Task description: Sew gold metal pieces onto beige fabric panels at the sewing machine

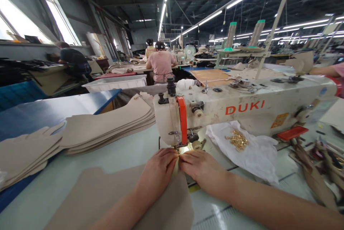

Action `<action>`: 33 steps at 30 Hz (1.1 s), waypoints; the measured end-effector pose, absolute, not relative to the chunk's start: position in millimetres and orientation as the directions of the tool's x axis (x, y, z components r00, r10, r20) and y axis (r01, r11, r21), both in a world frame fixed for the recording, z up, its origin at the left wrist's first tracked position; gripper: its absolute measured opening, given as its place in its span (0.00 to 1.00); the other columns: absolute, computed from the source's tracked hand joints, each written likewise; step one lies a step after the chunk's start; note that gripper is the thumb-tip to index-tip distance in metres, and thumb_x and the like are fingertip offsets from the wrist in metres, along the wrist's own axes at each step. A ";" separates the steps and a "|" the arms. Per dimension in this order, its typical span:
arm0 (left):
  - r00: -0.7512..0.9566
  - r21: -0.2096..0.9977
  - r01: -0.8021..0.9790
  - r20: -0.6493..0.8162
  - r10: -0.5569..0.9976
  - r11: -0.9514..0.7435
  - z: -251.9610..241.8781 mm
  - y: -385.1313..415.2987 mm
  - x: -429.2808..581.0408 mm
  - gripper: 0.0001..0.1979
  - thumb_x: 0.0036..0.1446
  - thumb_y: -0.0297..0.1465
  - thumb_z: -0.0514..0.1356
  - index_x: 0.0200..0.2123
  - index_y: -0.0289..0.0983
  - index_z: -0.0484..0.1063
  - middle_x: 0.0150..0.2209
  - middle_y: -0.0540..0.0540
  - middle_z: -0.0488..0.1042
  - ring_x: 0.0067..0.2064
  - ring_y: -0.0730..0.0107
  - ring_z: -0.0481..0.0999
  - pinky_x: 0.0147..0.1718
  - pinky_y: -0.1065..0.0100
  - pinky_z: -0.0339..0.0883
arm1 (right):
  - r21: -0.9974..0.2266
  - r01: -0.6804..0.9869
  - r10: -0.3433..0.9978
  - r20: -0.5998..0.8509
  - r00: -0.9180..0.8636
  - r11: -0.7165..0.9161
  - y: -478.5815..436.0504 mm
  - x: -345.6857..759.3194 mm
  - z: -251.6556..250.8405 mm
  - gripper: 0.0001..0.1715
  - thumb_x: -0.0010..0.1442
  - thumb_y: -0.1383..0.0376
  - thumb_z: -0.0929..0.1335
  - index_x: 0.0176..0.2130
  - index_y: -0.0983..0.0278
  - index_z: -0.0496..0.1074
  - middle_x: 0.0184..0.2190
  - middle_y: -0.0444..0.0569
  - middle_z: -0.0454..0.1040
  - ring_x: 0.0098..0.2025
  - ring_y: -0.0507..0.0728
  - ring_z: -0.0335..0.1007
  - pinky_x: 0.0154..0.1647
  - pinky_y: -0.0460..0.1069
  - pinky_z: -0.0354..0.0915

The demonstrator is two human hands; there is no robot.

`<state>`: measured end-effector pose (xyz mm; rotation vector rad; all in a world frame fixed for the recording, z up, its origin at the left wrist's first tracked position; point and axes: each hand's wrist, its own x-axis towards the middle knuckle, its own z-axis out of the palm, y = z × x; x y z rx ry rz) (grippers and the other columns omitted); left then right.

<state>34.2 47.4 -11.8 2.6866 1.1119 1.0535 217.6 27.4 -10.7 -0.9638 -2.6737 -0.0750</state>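
Note:
A beige fabric panel (118,187) lies on the machine table and runs up under the needle area of a white sewing machine (215,104). Both hands meet at its narrow end, just in front of the presser foot (177,147). My left hand (161,168) is closed, fingers bent and pinching the panel's edge. From the other side my right hand (198,165) pinches the same edge, its fingertips nearly touching the left ones. The fingers cover the exact spot they grip. A small lamp lights the needle area.
Stacked beige panels (107,122) lie to the left. Right of the needle, a white cloth (252,154) holds small gold metal pieces (238,140). A red tray (292,134) and beige straps (309,169) are farther right. A person in pink (161,64) sits ahead.

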 end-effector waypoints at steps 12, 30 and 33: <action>0.532 0.296 0.604 0.542 0.651 -0.740 -7.5 49.8 33.5 0.12 0.59 0.26 0.52 0.33 0.37 0.75 0.35 0.45 0.78 0.38 0.67 0.76 0.40 0.66 0.73 | -0.045 0.642 0.622 0.307 -0.720 0.765 28.4 217.7 -8.3 0.08 0.61 0.72 0.67 0.43 0.68 0.70 0.43 0.52 0.73 0.46 0.58 0.67 0.51 0.51 0.61; 0.549 0.246 0.729 0.347 0.760 -0.639 -7.9 30.7 26.9 0.17 0.62 0.30 0.47 0.47 0.35 0.73 0.50 0.43 0.75 0.51 0.64 0.73 0.54 0.61 0.67 | -0.044 0.585 0.562 0.343 -0.753 0.810 22.4 221.5 -10.1 0.05 0.64 0.69 0.64 0.38 0.66 0.71 0.38 0.49 0.74 0.44 0.56 0.68 0.49 0.49 0.61; 0.555 0.256 0.722 0.341 0.759 -0.643 -4.8 31.6 28.0 0.18 0.63 0.31 0.46 0.46 0.37 0.74 0.50 0.44 0.75 0.51 0.64 0.74 0.54 0.62 0.67 | -0.043 0.575 0.552 0.344 -0.760 0.817 24.8 221.4 -11.8 0.05 0.64 0.69 0.64 0.38 0.67 0.71 0.39 0.49 0.74 0.45 0.56 0.68 0.51 0.49 0.61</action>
